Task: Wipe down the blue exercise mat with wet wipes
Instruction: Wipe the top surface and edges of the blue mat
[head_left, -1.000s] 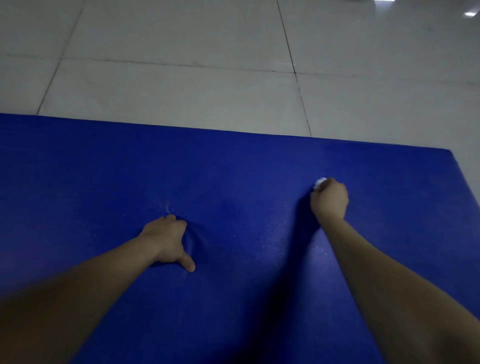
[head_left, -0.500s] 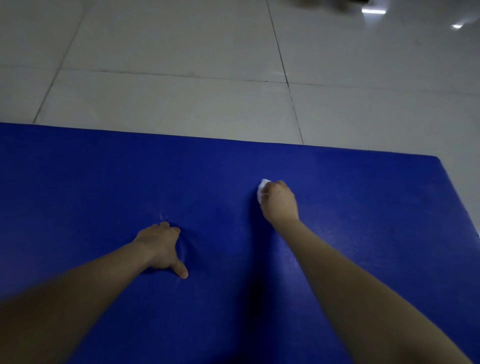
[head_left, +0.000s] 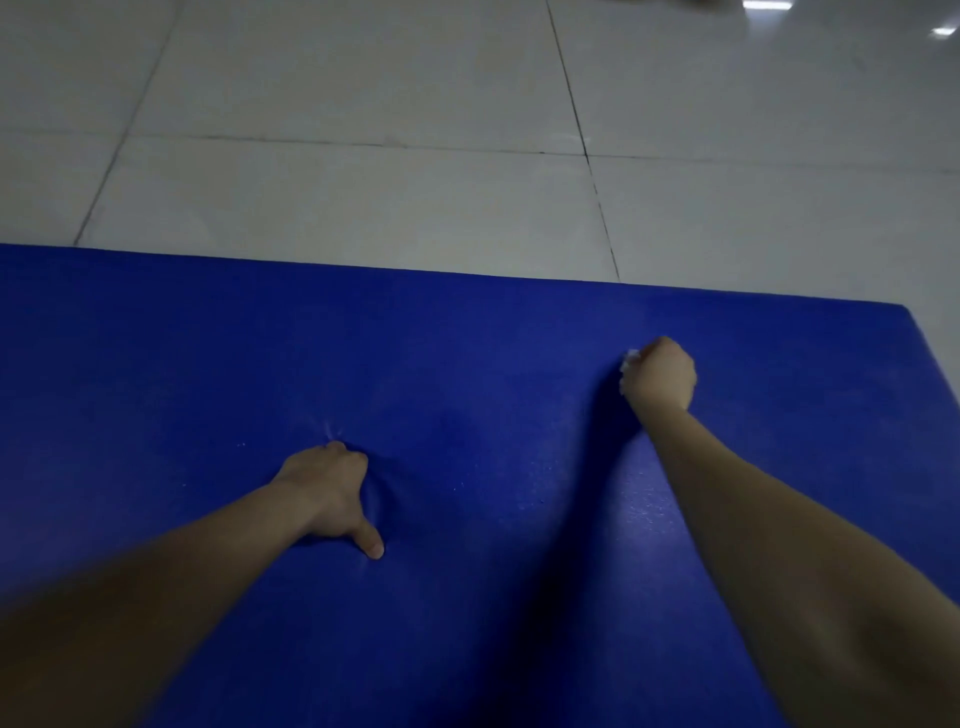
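The right hand (head_left: 658, 376), its grip holding the wet wipe (head_left: 629, 361), is sweeping back toward the right edge of the mat (head_left: 467, 364), so wiping is continuing.

Pale tiled floor (head_left: 363, 208) (dark grout lines) reflecting ceiling lights (head_left: 767, 5).

A blue exercise mat (head_left: 156, 389) lies on a floor of pale tiles (head_left: 363, 208), and its far edge and far right corner are visible. The left hand (head_left: 327, 493) presses on the mat at the near centre. Its thumb points out to the right, and its fingers bend down behind the knuckles, so they are hidden. The mat is dented and wrinkled around this hand. Farther to the right, the right hand (head_left: 660, 374) is closed in a fist on the mat, gripping a white wet wipe (head_left: 628, 364) that shows only at its left side.
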